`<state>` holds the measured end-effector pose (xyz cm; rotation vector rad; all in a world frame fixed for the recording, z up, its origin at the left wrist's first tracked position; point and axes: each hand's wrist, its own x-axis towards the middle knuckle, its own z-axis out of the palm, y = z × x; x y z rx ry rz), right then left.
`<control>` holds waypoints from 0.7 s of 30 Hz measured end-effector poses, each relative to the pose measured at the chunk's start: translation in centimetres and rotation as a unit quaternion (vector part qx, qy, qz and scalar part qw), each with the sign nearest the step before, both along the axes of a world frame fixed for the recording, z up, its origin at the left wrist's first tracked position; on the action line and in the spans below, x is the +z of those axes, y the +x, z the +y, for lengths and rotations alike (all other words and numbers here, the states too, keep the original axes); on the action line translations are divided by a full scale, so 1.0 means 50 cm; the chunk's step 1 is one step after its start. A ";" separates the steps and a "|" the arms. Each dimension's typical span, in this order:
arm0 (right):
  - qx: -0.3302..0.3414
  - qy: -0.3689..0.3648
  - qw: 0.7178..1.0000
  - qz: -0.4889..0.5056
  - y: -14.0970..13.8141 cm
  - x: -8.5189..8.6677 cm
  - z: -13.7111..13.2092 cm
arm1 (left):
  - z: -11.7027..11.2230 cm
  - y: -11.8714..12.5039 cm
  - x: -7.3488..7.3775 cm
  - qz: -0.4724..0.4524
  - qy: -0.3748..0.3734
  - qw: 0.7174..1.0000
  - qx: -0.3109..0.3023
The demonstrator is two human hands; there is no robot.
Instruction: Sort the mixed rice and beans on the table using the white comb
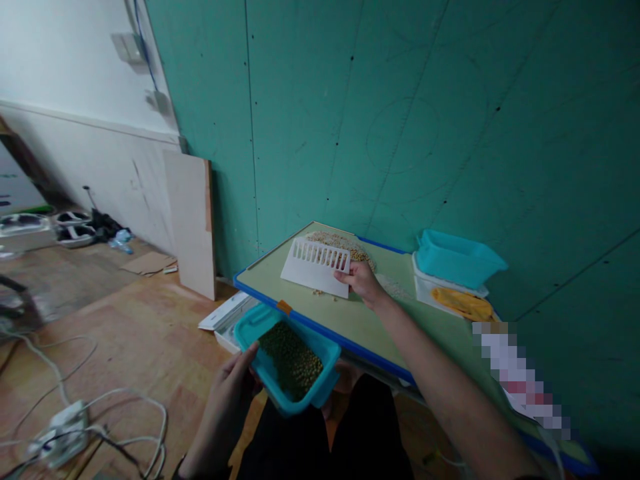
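My left hand grips the near left rim of a turquoise plastic container, thumb over the edge. The container is held just below the table's front edge, with green beans and pale yellow beans inside. My right hand is closed on the right end of a white slotted scraper, tilted over the table. Behind the scraper lies a spread pile of mixed grains and beans. A few loose beans lie by its lower edge.
The pale green table has a blue edge and stands against a green wall. On its right are an upright turquoise bin on a white tray, and a yellow cloth. A power strip and cables lie on the floor at left.
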<state>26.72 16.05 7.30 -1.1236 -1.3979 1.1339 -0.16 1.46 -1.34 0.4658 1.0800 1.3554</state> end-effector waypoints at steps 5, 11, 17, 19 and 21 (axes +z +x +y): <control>-0.009 -0.013 1.000 0.006 -0.002 0.004 -0.011 | -0.010 0.014 0.010 -0.005 0.015 1.000 -0.022; -0.001 -0.030 1.000 0.006 -0.004 0.009 -0.023 | -0.019 0.030 0.014 -0.023 0.021 0.999 -0.033; 0.008 -0.042 0.999 0.005 -0.009 0.007 -0.031 | -0.019 0.031 0.004 -0.030 0.012 0.999 -0.037; 0.013 -0.044 0.999 0.004 -0.009 0.006 -0.033 | -0.023 0.032 0.011 -0.025 0.023 0.998 -0.051; 0.020 -0.048 0.999 0.002 -0.008 0.007 -0.036 | -0.026 0.035 0.022 -0.022 0.033 0.997 -0.066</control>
